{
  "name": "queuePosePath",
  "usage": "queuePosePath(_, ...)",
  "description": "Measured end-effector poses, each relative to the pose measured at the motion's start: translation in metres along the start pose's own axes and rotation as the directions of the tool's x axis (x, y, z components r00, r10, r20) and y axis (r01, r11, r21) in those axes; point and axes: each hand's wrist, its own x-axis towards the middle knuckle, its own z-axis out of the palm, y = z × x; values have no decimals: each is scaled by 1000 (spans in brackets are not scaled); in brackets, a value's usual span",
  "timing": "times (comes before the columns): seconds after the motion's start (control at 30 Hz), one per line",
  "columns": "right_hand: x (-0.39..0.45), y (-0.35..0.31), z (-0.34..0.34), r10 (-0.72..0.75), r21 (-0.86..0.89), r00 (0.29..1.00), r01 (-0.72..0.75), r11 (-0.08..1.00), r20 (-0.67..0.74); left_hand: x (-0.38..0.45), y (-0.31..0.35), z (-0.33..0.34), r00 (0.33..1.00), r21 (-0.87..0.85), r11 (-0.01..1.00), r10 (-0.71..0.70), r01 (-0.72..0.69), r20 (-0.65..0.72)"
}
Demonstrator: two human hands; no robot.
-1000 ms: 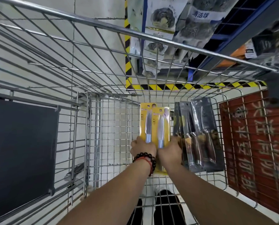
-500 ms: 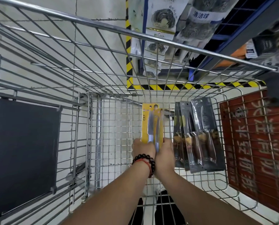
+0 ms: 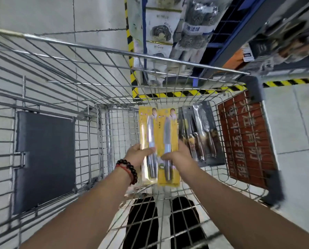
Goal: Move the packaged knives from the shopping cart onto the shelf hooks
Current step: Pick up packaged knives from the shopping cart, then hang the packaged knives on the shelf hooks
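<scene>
Holding two yellow card-backed blister packs of knives point(image 3: 159, 141) above the wire shopping cart point(image 3: 103, 72), the left hand point(image 3: 137, 155) and right hand point(image 3: 177, 155) each pinch one pack at handle level. Light, stiff, slick plastic; gripping the card edges looks safest. Dark knife packs point(image 3: 202, 133) remain inside.

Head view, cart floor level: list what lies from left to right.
Dark grey flat panel on the cart's side → left hand holding the left yellow-carded knife pack → right hand holding the right yellow-carded knife pack → dark grey packaged knives → red sign with lettering.
</scene>
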Motion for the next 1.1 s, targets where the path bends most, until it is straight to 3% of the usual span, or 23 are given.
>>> queuePosePath(0.13,-61,-32,-16,-60,153,998,59,986,1,-56,39,-3,987,-45,990,136,-132,91)
queuePosePath(0.3,-162,-79,-65,-279,203,957,290,935,-82,-143,92,21,939,-107,950,306,-292,159)
queuePosePath(0.53,-309,-95,-161,-374,284,802,536,795,-466,-275,124,97,756,-41,853,482,-520,443)
queuePosePath(0.73,-408,-50,-240,-357,263,687,624,736,-632,-377,109,200,583,-8,732,549,-682,599)
queuePosePath(0.93,-497,26,-329,-350,250,559,733,633,-752,-459,56,298,523,-55,711,564,-701,639)
queuePosePath(1.1,-541,69,-388,-373,225,545,742,631,-751,-512,5,362,439,-45,629,590,-776,678)
